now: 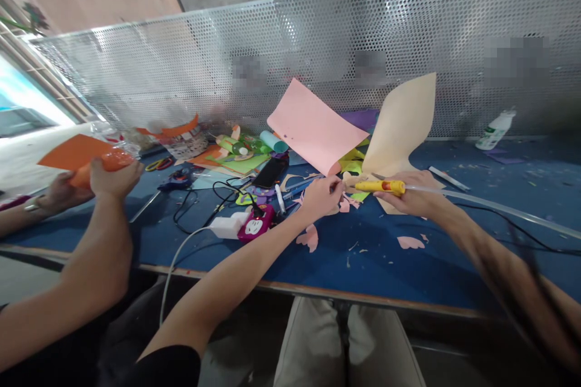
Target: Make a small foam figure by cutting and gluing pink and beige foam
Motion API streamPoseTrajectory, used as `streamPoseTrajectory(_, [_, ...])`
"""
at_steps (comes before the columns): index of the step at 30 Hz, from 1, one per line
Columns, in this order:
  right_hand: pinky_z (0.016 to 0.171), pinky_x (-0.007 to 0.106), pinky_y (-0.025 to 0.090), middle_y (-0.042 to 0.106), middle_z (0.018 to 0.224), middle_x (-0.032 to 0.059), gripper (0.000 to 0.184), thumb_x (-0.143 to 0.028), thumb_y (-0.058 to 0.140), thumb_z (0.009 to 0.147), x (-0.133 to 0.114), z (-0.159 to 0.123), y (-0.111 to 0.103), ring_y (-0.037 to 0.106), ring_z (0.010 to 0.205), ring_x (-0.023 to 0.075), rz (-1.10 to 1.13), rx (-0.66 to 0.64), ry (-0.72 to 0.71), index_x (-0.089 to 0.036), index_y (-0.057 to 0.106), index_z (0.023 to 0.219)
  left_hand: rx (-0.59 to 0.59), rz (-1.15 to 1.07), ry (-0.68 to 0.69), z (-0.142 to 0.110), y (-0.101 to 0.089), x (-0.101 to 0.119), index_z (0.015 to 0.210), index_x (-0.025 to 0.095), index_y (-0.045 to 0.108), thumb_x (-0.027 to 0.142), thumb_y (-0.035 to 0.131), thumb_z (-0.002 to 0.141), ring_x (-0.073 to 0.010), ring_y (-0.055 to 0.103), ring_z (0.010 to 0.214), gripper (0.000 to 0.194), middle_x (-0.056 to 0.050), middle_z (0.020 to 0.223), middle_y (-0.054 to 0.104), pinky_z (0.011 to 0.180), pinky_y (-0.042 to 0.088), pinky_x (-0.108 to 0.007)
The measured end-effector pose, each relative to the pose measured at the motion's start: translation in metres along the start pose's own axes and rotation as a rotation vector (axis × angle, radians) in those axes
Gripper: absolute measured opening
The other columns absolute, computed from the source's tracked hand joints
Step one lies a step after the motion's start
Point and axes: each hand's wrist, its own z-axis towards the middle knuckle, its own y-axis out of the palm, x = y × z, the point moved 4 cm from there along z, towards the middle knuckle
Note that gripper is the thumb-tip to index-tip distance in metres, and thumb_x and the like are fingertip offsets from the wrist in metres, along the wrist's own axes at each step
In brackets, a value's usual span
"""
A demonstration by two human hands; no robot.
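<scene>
A yellow hot glue gun (373,185) is gripped in my right hand (420,195), its nozzle pointing left. From its back end a long clear glue stick (494,210) runs off to the right. My left hand (323,196) is closed in a pinch just left of the nozzle; what its fingertips hold is too small to name. Behind the hands, a pink paper sheet (313,127) and a cream paper sheet (402,121) stand curled up. Pink paper cutouts lie on the table, one cutout (310,239) below my left hand and another piece (411,242) below my right.
A magenta power strip (258,227) with a white plug (226,226) sits by my left forearm. Nearby are a phone (271,171) and scissors (161,163). At the left, another person's hands (111,178) hold orange paper. A white bottle (494,132) stands at right by the perforated panel (318,42).
</scene>
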Motion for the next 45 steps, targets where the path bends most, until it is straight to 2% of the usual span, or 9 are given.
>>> streamPoseTrajectory(6, [0.056,0.028,0.024,0.079,0.079,0.0107,0.071,-0.074,0.037,0.094,0.007,0.0,-0.001,0.067,0.068,0.0218,-0.016,-0.046,0.08,-0.019,0.082,0.09,0.012,-0.013,0.001,0.001,0.002,-0.004,0.081,0.021,0.069,0.039,0.047,0.101,-0.0163,0.066,0.07,0.035,-0.002,0.078,0.076,0.068,0.047,-0.025])
streamPoseTrajectory(14, [0.055,0.028,0.022,0.078,0.08,0.0122,0.081,-0.08,0.029,0.092,0.016,0.001,-0.002,0.066,0.067,0.0225,-0.022,-0.078,0.181,-0.017,0.08,0.086,0.034,-0.028,0.027,0.001,0.003,-0.007,0.082,0.021,0.07,0.036,0.047,0.1,-0.0156,0.064,0.066,0.033,-0.001,0.074,0.074,0.068,0.046,-0.025])
streamPoseTrajectory(24, [0.055,0.028,0.024,0.078,0.077,0.0108,0.074,-0.077,0.034,0.093,0.009,0.0,-0.002,0.067,0.067,0.0223,-0.006,-0.05,0.061,-0.02,0.08,0.085,0.039,-0.015,0.009,0.001,0.0,-0.004,0.08,0.02,0.068,0.033,0.048,0.099,-0.0155,0.064,0.066,0.031,-0.002,0.074,0.074,0.065,0.044,-0.025])
streamPoseTrajectory(29, [0.057,0.028,0.027,0.077,0.078,0.0098,0.071,-0.077,0.037,0.092,0.004,0.001,-0.001,0.064,0.066,0.0206,0.015,-0.086,0.063,-0.02,0.079,0.082,0.052,-0.043,-0.006,0.001,-0.001,-0.004,0.078,0.021,0.067,0.033,0.049,0.098,-0.0152,0.064,0.066,0.03,-0.001,0.07,0.073,0.064,0.044,-0.024])
streamPoseTrajectory(34, [0.055,0.028,0.023,0.077,0.077,0.01,0.073,-0.078,0.035,0.092,0.009,0.001,0.001,0.063,0.065,0.0209,0.008,-0.141,0.075,-0.02,0.079,0.085,0.052,-0.041,-0.01,0.001,-0.001,-0.005,0.077,0.02,0.067,0.033,0.048,0.098,-0.0148,0.063,0.065,0.031,-0.001,0.069,0.071,0.066,0.046,-0.024])
streamPoseTrajectory(39, [0.055,0.029,0.023,0.076,0.081,0.0118,0.081,-0.081,0.028,0.092,0.02,0.002,0.0,0.062,0.064,0.0213,-0.028,-0.164,0.181,-0.018,0.08,0.089,0.056,-0.06,0.001,0.001,-0.001,-0.006,0.074,0.02,0.064,0.033,0.048,0.098,-0.0146,0.063,0.065,0.032,0.0,0.069,0.071,0.066,0.045,-0.025])
streamPoseTrajectory(45, [0.054,0.031,0.029,0.071,0.073,0.0155,0.088,-0.087,0.023,0.087,0.032,0.004,0.007,0.062,0.062,0.0252,-0.062,-0.277,0.344,-0.016,0.072,0.072,0.054,-0.089,0.019,0.002,-0.001,-0.005,0.067,0.02,0.059,0.032,0.048,0.099,-0.0142,0.061,0.063,0.035,0.001,0.065,0.07,0.067,0.045,-0.025])
